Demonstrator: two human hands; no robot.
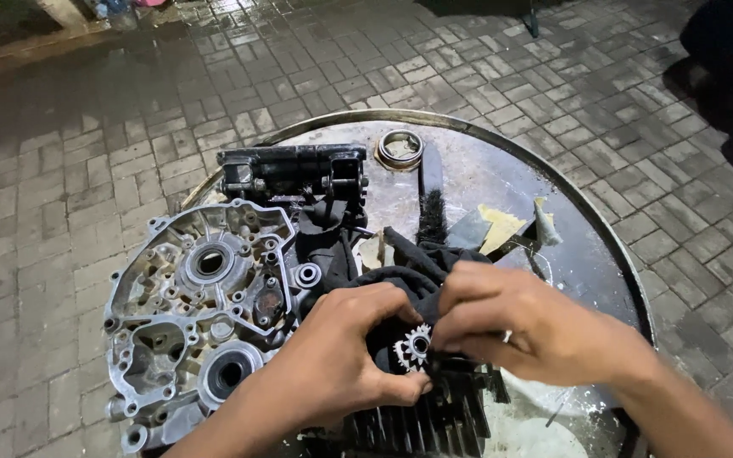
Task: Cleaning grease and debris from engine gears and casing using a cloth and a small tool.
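Hands meet near the middle of a round metal worktop (587, 246), both closed around one small part. The left hand (341, 352) cups a small toothed gear (413, 348) from the near-left, thumb and fingers curled under it, while the right hand (515, 326) presses a black rag (400, 280) over the gear's far-right side, fingers pinched down on the cloth. Only part of the gear's teeth and its centre bore show between the two hands; the rest is covered by rag and fingers.

Left of the hands lies a bare aluminium crankcase half (201, 318), open side up, with its bearing seats showing. Beyond it sits a black cast engine part (294, 174), and farther off a metal ring (400, 148). A black brush (431, 208) lies on the worktop's far side, with a few torn scraps (502, 225) just to its right. A finned black cylinder (417, 424) lies directly beneath the hands at the near edge.

The gear is small and, by the look of the grimy rag, likely oily, so it could slip out of the fingers. A drop would send it into the cylinder's fins, the open crankcase or onto the wet brick paving (86, 170). The teeth could also snag the cloth or nick a fingertip if it is rubbed hard.
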